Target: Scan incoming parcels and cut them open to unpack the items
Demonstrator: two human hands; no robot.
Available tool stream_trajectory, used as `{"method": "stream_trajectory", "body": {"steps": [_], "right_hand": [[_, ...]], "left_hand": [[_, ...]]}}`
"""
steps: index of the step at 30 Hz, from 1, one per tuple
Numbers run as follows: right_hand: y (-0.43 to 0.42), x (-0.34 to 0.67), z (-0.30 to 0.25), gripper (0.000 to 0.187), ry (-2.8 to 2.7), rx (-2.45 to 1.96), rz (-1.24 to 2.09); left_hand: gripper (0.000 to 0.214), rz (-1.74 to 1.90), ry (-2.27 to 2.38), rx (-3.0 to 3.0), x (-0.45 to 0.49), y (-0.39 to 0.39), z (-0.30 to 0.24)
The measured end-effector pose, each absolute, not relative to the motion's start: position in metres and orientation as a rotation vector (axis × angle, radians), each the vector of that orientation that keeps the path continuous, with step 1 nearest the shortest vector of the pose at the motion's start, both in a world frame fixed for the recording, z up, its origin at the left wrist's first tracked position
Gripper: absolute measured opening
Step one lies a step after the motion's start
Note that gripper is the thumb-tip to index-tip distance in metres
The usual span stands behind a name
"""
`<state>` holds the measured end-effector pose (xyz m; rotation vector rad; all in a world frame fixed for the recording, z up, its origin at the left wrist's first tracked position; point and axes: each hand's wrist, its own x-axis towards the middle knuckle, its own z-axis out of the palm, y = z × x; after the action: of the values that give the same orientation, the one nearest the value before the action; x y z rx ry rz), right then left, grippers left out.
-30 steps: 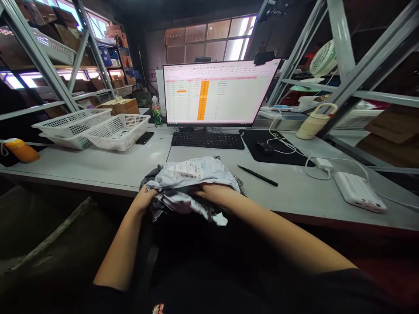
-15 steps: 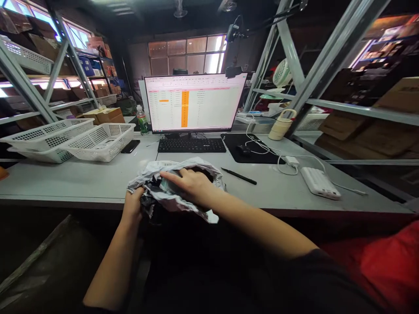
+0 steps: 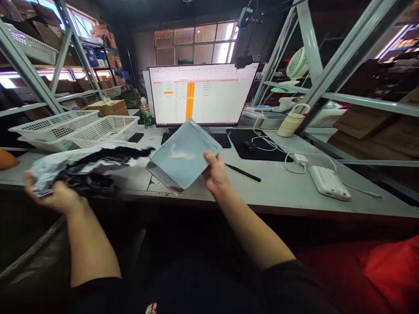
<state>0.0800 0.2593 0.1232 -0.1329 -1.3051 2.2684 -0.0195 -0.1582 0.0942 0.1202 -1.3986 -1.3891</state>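
My right hand (image 3: 216, 174) grips a flat, pale blue-grey box (image 3: 185, 152) by its right corner. The box is tilted above the desk, in front of the keyboard (image 3: 222, 140), and its printing is too blurred to read. At the left, my left hand (image 3: 60, 198) is closed on the end of a crumpled white mailing bag (image 3: 52, 163) with a black inside. The bag is torn open and smeared by motion, and its mouth lies close to the box's left corner.
A black pen (image 3: 244, 172), a white power bank (image 3: 330, 183) with its cable and a mouse (image 3: 250, 146) lie to the right. White perforated baskets (image 3: 108, 133) stand at the left, near a bottle (image 3: 146, 114). A monitor (image 3: 222, 100) rises behind the keyboard.
The box has come out of the mailing bag in my right hand. My left hand has carried the bag away to the left. The head view has shifted slightly.
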Motion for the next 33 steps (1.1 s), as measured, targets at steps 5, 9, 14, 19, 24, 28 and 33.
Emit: {"method": "stream_trajectory", "body": {"steps": [5, 9, 14, 19, 24, 28, 33], "right_hand": [[0.226, 0.048, 0.091, 0.034, -1.071, -0.582, 2.636], [0.202, 0.036, 0.079, 0.025, -1.121, -0.771, 2.727], [0.203, 0.070, 0.068, 0.022, -1.555, -0.647, 2.908], [0.253, 0.108, 0.078, 0.020, -2.624, 0.043, 1.857], [0.320, 0.086, 0.097, 0.060, -2.516, -0.047, 0.645], [0.343, 0.056, 0.110, 0.084, -2.926, -0.450, 1.112], [0.342, 0.054, 0.146, 0.052, -3.049, -0.398, 1.379]], "left_hand": [[0.082, -0.943, -1.238, 0.079, -0.018, -0.201, 0.078], [0.079, -0.993, -1.571, -0.003, -0.020, -0.128, 0.050], [0.069, -1.139, -1.894, -0.074, -0.030, -0.059, 0.029], [0.069, -1.227, -1.824, -0.042, -0.043, -0.060, 0.024], [0.068, -1.203, -1.861, -0.045, -0.043, -0.060, 0.022], [0.068, -1.213, -1.821, -0.039, -0.042, -0.058, 0.022], [0.065, -1.253, -1.773, -0.066, -0.042, -0.060, 0.018]]}}
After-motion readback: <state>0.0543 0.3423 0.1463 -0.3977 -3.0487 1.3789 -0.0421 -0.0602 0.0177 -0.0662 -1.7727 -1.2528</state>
